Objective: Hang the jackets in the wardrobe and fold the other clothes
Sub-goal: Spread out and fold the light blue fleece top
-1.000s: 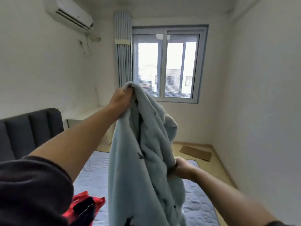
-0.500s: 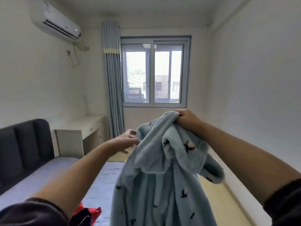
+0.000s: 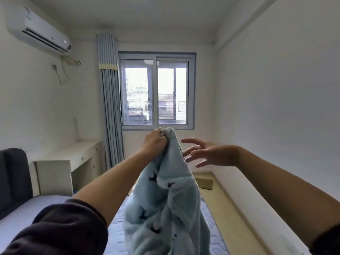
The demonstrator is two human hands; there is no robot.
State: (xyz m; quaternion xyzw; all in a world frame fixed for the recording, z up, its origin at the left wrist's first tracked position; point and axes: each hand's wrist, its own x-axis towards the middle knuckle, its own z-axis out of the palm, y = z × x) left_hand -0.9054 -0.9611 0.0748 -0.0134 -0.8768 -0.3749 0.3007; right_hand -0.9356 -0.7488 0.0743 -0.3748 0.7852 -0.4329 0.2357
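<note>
While a bed (image 3: 36, 214) fills the lower left and a window (image 3: 156, 92) with a gathered curtain (image 3: 110, 107) stands on the far wall, one pale blue fleece (image 3: 165, 208), printed with small dark marks, hangs in mid-air over the bed's right side, long axis near vertical, its bunched top pointing up and its lower end running off the bottom of the view. Left hand (image 3: 154, 142): fist curled tight round the fleece's top end, bearing it. Right hand (image 3: 207, 153): holds nothing, fingers straight and spread, just beside the fleece's upper edge; contact with the cloth cannot be told.
</note>
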